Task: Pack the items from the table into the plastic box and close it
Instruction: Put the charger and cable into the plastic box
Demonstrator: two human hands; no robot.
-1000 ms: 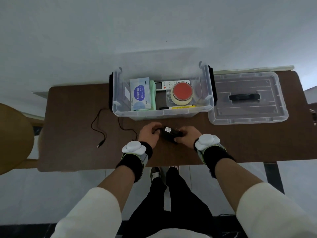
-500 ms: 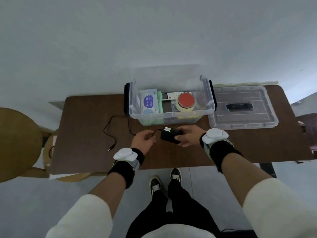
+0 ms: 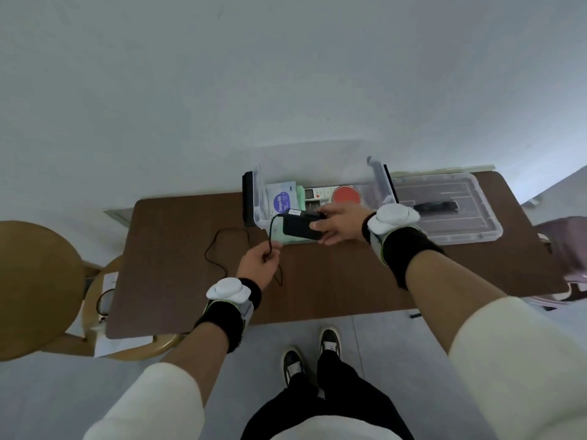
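While we hold the black rectangular power adapter [image 3: 300, 228] in our right hand [image 3: 341, 222], we keep it in the air at the near wall of the clear plastic box [image 3: 381, 182], not yet inside. The fingers and thumb of this hand grasp the adapter by its right end. Our left hand [image 3: 259, 262] is lower and nearer to us, its fingers curled round the thin black cable [image 3: 270, 233], which runs up to the adapter. The rest of the cable lies in a loop on the dark brown table [image 3: 190, 281].

We judge the task to be well along. Inside the box already lie a blue-and-white packet [image 3: 281, 200], a white remote control [image 3: 319, 193] and a round thing with a red top [image 3: 347, 195]. As far as we can see, the adapter with its cable is the one item not yet packed. The clear plastic lid with a black handle [image 3: 476, 230] lies on the table just beside the box, on its right. What remains, we think, is to lower the adapter in, gather the cable after it, and then fit the lid.
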